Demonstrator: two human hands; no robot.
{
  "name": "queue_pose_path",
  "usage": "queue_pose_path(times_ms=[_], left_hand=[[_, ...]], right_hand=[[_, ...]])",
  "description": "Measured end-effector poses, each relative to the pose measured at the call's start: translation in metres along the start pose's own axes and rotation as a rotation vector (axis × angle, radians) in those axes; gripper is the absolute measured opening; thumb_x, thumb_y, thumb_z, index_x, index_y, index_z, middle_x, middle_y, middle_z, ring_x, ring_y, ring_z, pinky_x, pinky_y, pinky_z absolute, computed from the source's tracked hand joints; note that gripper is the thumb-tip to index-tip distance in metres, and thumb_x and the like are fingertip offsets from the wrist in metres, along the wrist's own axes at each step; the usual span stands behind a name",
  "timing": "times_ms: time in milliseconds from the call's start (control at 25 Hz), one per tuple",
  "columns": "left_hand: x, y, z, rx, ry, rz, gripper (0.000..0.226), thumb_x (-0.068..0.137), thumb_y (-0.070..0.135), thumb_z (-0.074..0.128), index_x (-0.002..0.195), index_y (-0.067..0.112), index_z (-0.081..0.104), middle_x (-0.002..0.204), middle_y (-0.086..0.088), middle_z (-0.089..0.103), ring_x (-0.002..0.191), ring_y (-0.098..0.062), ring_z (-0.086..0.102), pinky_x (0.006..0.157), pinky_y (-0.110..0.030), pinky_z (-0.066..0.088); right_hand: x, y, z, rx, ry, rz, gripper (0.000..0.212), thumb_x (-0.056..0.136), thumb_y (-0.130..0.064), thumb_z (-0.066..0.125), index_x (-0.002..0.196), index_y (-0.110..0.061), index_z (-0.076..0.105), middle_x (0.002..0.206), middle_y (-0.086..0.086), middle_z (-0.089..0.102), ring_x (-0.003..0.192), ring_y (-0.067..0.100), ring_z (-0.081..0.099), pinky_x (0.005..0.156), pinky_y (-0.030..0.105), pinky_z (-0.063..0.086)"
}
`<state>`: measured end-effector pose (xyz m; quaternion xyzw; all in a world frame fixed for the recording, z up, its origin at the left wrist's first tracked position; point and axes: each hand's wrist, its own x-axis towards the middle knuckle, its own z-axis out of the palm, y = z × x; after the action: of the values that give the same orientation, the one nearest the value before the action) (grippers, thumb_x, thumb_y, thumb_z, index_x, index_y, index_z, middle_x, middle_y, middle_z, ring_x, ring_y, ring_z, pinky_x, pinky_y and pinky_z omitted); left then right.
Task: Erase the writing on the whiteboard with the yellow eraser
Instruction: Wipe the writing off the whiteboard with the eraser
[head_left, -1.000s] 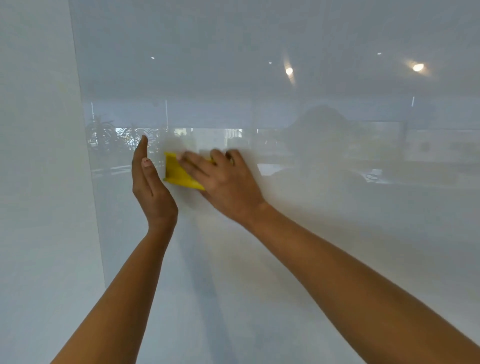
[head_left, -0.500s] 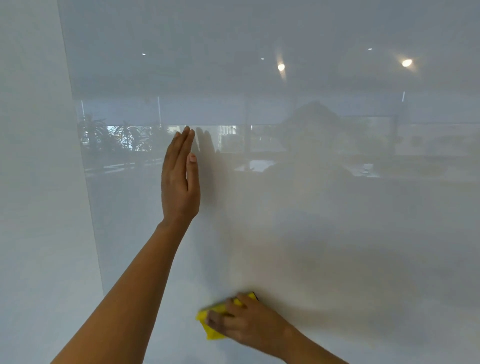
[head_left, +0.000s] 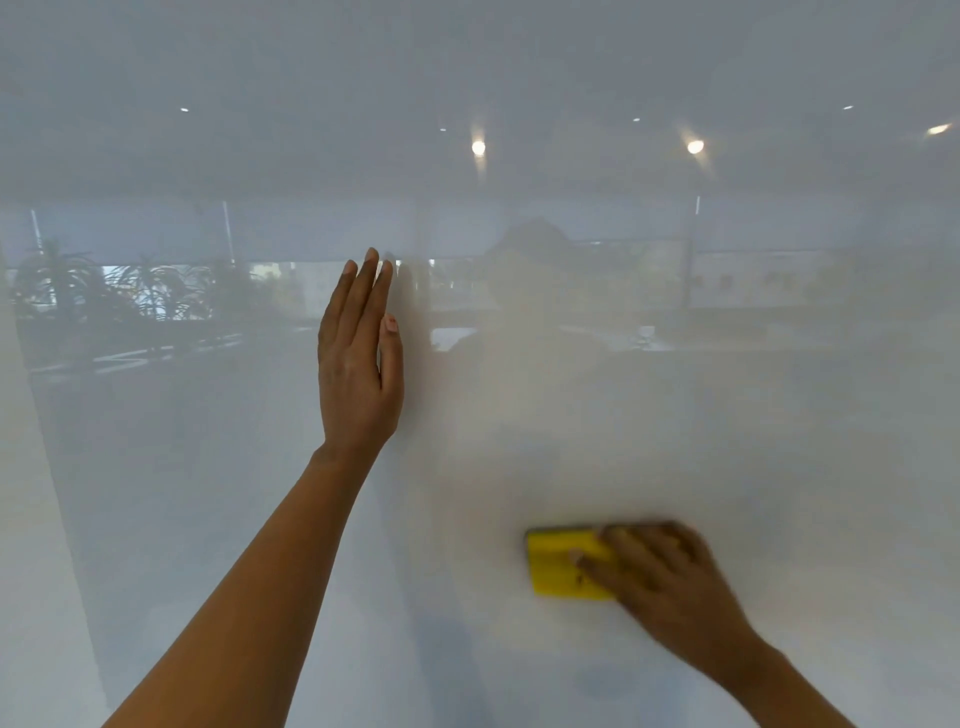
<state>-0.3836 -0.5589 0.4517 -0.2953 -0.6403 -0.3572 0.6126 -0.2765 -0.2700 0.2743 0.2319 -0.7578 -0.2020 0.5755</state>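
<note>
A glossy whiteboard (head_left: 727, 441) fills almost the whole view; I see no writing on it, only reflections. My right hand (head_left: 660, 582) presses the yellow eraser (head_left: 558, 564) flat against the lower part of the board, fingers lying over its right half; the hand is motion-blurred. My left hand (head_left: 358, 358) rests flat on the board higher up and to the left, fingers straight and close together, holding nothing.
The board's left edge (head_left: 47, 467) runs down the left side, with a plain white wall (head_left: 21, 571) beyond it. Ceiling lights, plants and a window scene are mirrored in the board's upper half.
My right hand swept the eraser from beside my left hand down the board, then to the right. My left hand turned flat onto the board and stayed there. The view shifted left.
</note>
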Motion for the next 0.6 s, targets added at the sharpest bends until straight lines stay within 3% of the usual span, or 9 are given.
queue_pose_path(times_ms=[80,200,320,480,600], left_hand=[[0.003,0.008,0.009,-0.005,0.002,0.016,0.046,0.102,0.018,0.026,0.144,0.005,0.038,0.152,-0.007,0.034,0.145,-0.018,0.021,0.118,-0.029,0.017],[0.007,0.018,0.019,-0.022,0.009,0.034,0.045,0.101,0.017,0.027,0.143,0.004,0.039,0.152,-0.008,0.035,0.144,-0.018,0.021,0.118,-0.033,0.019],[0.010,0.026,0.024,-0.035,-0.004,0.068,0.045,0.101,0.017,0.027,0.142,0.003,0.040,0.151,-0.009,0.036,0.144,-0.019,0.022,0.118,-0.037,0.021],[0.016,0.031,0.030,-0.043,-0.011,0.099,0.045,0.101,0.017,0.027,0.142,0.003,0.040,0.151,-0.010,0.036,0.144,-0.020,0.023,0.117,-0.039,0.022],[0.019,0.040,0.039,-0.063,-0.024,0.109,0.046,0.101,0.018,0.027,0.142,0.003,0.040,0.151,-0.010,0.036,0.144,-0.021,0.023,0.118,-0.040,0.022]], right_hand=[[0.005,0.032,-0.021,-0.004,0.060,0.276,0.036,0.097,-0.028,0.037,0.133,-0.031,0.039,0.120,0.010,0.049,0.099,0.033,0.051,0.085,0.045,0.037],[0.003,0.070,-0.042,-0.051,0.197,0.673,0.044,0.086,-0.026,0.055,0.128,-0.016,0.047,0.118,0.024,0.053,0.101,0.043,0.052,0.083,0.051,0.041],[-0.005,0.091,-0.050,-0.050,0.367,1.066,0.050,0.088,-0.028,0.059,0.131,-0.007,0.045,0.128,0.025,0.044,0.111,0.039,0.042,0.088,0.047,0.035],[-0.001,0.090,-0.046,0.024,0.612,1.620,0.059,0.086,-0.035,0.063,0.136,-0.013,0.040,0.133,0.022,0.039,0.115,0.039,0.040,0.087,0.056,0.039],[0.011,0.059,-0.032,0.036,0.596,1.696,0.059,0.086,-0.037,0.061,0.135,-0.012,0.039,0.132,0.023,0.039,0.110,0.044,0.041,0.083,0.059,0.039]])
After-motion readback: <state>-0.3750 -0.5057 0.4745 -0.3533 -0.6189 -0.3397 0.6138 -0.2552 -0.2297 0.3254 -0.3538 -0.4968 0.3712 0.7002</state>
